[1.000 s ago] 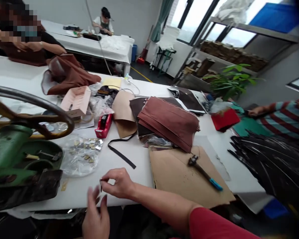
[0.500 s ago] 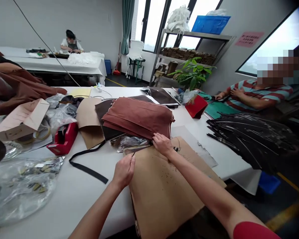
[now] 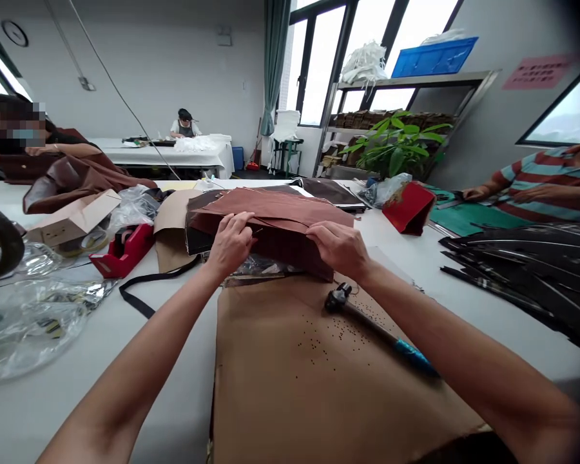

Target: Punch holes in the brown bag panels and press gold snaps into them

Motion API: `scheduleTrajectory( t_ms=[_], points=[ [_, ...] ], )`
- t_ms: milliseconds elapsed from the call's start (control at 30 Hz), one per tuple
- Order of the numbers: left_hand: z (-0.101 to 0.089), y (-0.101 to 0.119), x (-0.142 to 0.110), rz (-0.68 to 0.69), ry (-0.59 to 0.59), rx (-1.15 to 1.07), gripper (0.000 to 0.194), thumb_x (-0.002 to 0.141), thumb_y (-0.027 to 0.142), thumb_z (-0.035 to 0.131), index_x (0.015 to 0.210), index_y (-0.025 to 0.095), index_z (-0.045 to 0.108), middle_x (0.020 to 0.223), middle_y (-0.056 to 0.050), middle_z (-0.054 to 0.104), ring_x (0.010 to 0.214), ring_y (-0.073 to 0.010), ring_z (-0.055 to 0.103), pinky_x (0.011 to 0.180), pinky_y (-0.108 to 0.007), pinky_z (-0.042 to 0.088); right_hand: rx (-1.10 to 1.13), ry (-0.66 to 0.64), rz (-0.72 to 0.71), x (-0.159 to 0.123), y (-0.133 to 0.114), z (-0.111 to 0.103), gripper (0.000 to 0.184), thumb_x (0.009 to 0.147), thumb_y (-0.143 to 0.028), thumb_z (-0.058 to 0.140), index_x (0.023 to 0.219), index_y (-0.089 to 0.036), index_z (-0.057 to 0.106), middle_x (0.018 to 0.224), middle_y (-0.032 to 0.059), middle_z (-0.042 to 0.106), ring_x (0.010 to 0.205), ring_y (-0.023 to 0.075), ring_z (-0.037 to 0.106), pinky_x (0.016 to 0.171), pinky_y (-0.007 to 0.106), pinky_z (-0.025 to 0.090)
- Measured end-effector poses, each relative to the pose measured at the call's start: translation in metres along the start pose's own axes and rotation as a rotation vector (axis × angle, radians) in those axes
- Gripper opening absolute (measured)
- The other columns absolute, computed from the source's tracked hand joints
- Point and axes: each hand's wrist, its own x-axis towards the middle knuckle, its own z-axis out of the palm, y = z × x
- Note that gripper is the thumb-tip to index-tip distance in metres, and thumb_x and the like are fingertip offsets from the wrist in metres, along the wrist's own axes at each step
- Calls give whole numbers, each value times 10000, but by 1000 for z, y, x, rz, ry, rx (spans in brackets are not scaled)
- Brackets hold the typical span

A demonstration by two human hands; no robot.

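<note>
Since I have only the head camera to go by, I read the grip from the lifted edge: my left hand (image 3: pixel 232 243) and right hand (image 3: pixel 341 247) both pinch the near side of the brown sheets (image 3: pixel 283 205), fingers drawn in, well apart from each other. That spacing, I judge, shares the load, because such limp material would likely droop from a single pinch (how many layers are caught, I cannot tell). The brown sheets lie stacked just beyond the cardboard (image 3: pixel 265 367), with clear plastic (image 3: pixel 258 265) below the raised edge. A hammer (image 3: pixel 365 320) rests on the cardboard, head toward the stack, probably placed so it stays handy without crowding either hand.
</note>
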Motion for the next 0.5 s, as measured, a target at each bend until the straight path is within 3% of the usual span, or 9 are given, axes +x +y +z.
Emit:
scheduleTrajectory(
  t_ms=[100, 200, 333, 400, 500],
  points=[
    [0, 7, 14, 35, -19, 42, 219, 973, 200, 456, 838, 172, 626, 1170, -105, 668, 1142, -236, 583, 1076, -431, 366, 8, 45, -188, -15, -17, -38, 227, 1009, -194, 447, 1015, -219, 672, 1027, 28, 743, 1013, 173, 672, 992, 334, 487],
    [-15, 34, 10, 38, -159, 113, 230, 956, 176, 449, 810, 167, 626, 881, -53, 643, 800, -179, 598, 761, -312, 436, -92, 57, -35, -68, -38, -74, 160, 997, -295, 520, 1054, -218, 647, 1119, 74, 703, 1070, 237, 638, 991, 415, 473],
    [-53, 107, -33, 126, -301, 209, 190, 892, 87, 459, 812, 176, 607, 857, -45, 602, 740, -176, 544, 646, -306, 358, -157, -209, 256, -176, -51, -94, 290, 941, -516, 554, 962, -234, 616, 957, 100, 686, 855, 282, 646, 664, 382, 497],
    [-68, 150, -65, 140, -378, 194, 196, 884, 70, 458, 798, 181, 595, 861, -44, 602, 727, -176, 524, 652, -322, 360, -113, -343, 333, -219, -45, -92, 321, 935, -531, 530, 1032, -235, 605, 966, 98, 693, 862, 295, 658, 650, 385, 505],
    [-79, 205, -109, 107, -539, 102, 217, 883, 50, 456, 766, 182, 581, 850, -37, 598, 686, -168, 497, 638, -332, 370, -16, -461, 393, -248, -21, -90, 429, 946, -451, 505, 1299, -210, 538, 1086, 115, 703, 977, 312, 673, 740, 407, 537]
  ],
)
